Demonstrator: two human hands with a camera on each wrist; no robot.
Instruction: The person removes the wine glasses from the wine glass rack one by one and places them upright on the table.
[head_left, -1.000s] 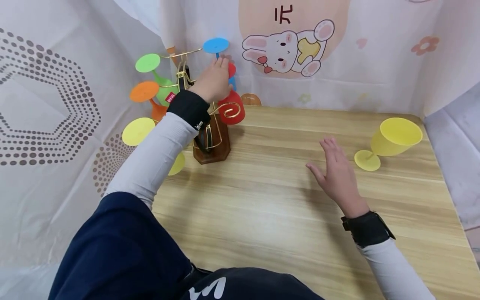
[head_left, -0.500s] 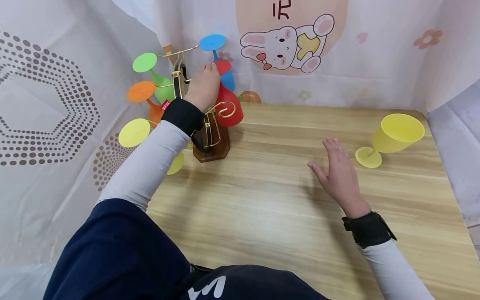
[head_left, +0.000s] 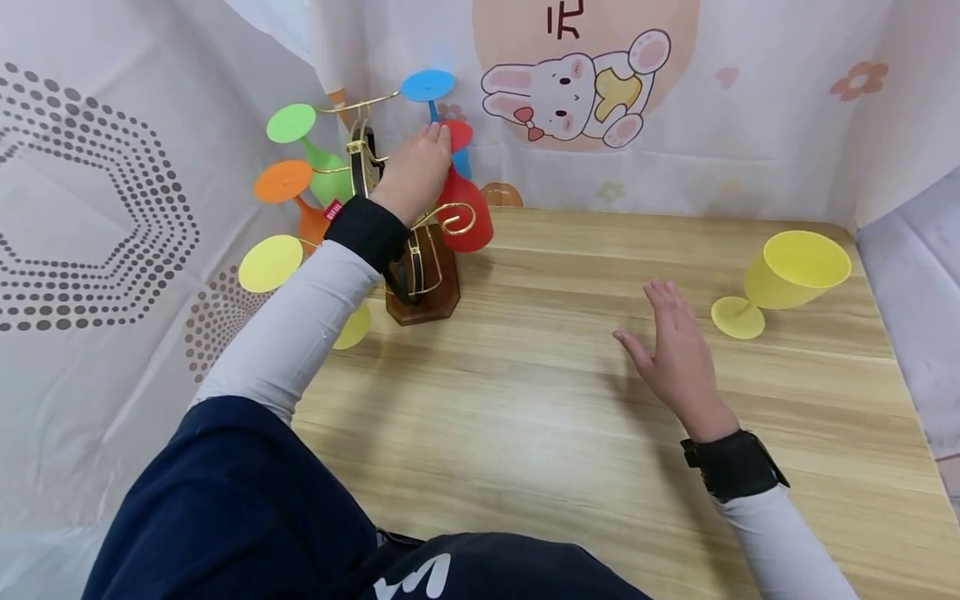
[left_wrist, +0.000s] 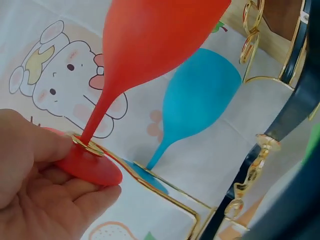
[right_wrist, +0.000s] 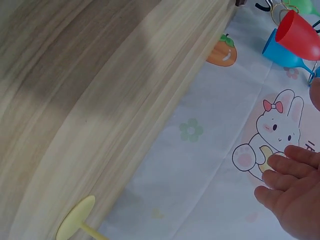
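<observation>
An upside-down red goblet [head_left: 468, 221] hangs at a gold wire rack [head_left: 427, 271] on a wooden base. My left hand [head_left: 416, 173] pinches its round red foot [left_wrist: 102, 170], thumb on one face and fingers under the other. In the left wrist view a gold wire loop [left_wrist: 89, 145] lies around the stem, right by the foot. Behind it hangs a blue goblet [left_wrist: 200, 95], bowl down. My right hand [head_left: 678, 362] hovers over the table with straight fingers and holds nothing. Right of it stands an upright yellow goblet [head_left: 795, 271].
Green [head_left: 292, 123], orange [head_left: 282, 182] and yellow [head_left: 270, 264] goblet feet show along the rack's left side. A patterned cloth [head_left: 750, 175] rises behind the wooden table [head_left: 540, 400]. Another yellow disc [head_left: 354, 327] shows low beside my left forearm.
My left hand shifted left with the red goblet's foot, then slightly back right. Its fingertips have drawn back from near the blue stem. The right hand stays almost still.
</observation>
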